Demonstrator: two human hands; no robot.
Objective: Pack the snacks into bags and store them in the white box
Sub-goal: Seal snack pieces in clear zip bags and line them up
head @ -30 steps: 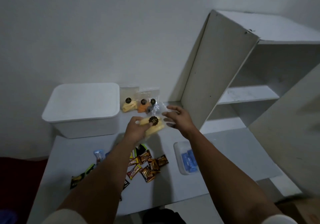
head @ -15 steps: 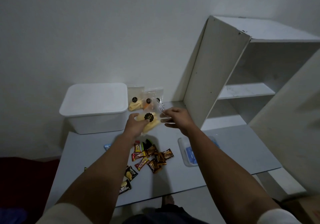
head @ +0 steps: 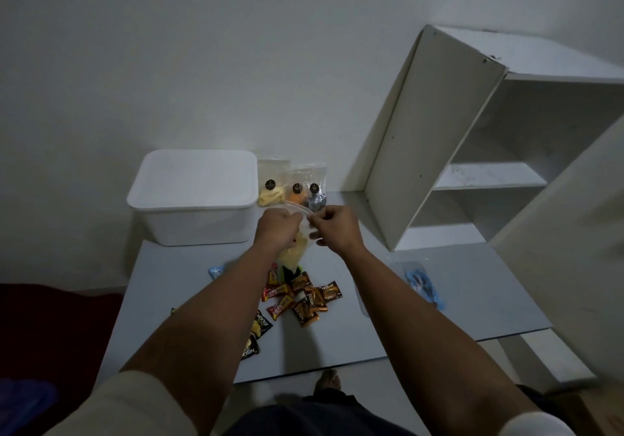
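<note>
3 filled bags [head: 292,187] lean at frame centre beside the lidded white box [head: 192,195]; both hands [head: 277,229] [head: 332,229] pinch a 4th bag [head: 293,253], loose snacks [head: 300,297] remain on the worktop [head: 472,304]

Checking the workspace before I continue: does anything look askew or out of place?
Loose snack packets lie scattered on the table. The white box is lidded shut. Otherwise nothing stands out.

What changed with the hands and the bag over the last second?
The right hand, open beside it earlier, has closed a grip on the top edge of the clear plastic bag of yellow snacks. The left hand keeps holding it. The lidded white plastic box and the loose snack wrappers are unchanged.
</note>
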